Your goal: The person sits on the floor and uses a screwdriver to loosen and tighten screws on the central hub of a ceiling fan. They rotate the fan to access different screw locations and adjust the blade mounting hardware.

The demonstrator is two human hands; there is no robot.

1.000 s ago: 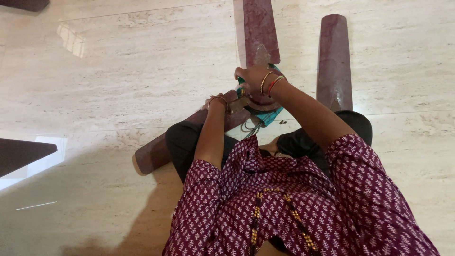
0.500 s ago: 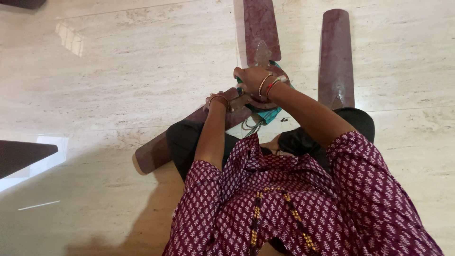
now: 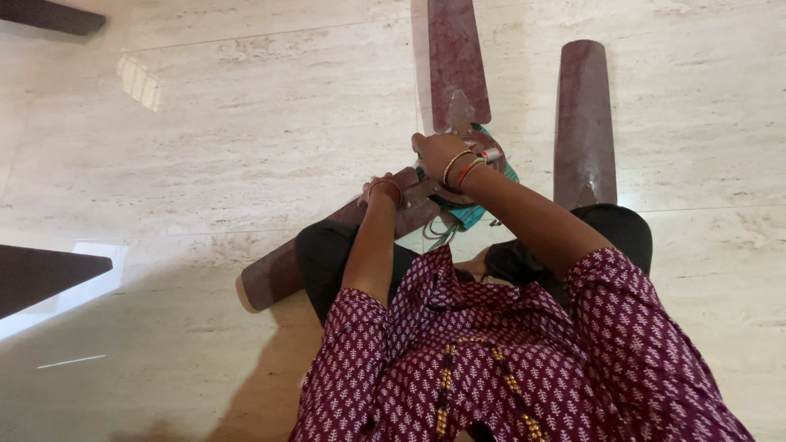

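Fan blades (image 3: 457,61) lie on the pale floor (image 3: 205,164), near its middle. I see my right hand (image 3: 438,154) on the fan hub (image 3: 475,176), my left hand (image 3: 383,190) on another blade (image 3: 327,237). I cannot tell how the fingers are set.

Soft, even daylight fills the scene. The polished marble floor (image 3: 205,147) shows window glare far left and a bright patch near left. Sharp focus, faint shadows.
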